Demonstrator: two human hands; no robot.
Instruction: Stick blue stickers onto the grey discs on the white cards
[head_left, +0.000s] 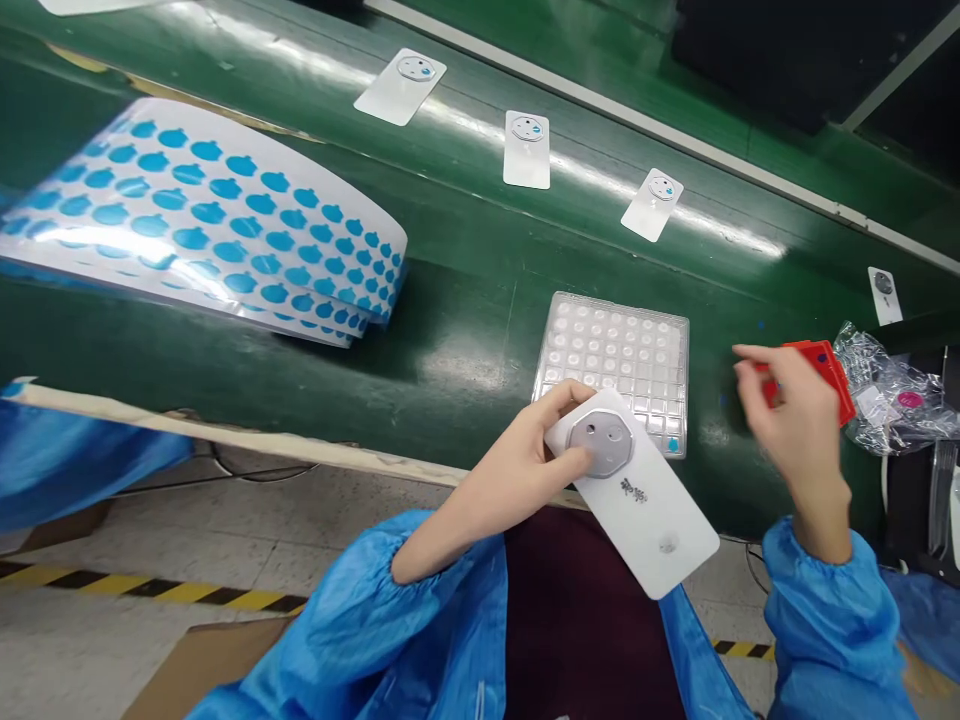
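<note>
My left hand grips a white phone back cover, tilted, with my thumb on its grey camera plate. The cover has dark lettering and hangs over the near edge of the bench. Partly behind it lies a clear plastic tray with rows of small round pieces in its pockets. A small blue piece sits at the tray's near right corner. To the right, my right hand is raised beside a red box, thumb and index fingertips close together; anything between them is too small to make out.
A curled sheet of blue round stickers lies on the left of the green bench. More white covers lie spaced along the far strip. Crumpled clear plastic bags sit at the right.
</note>
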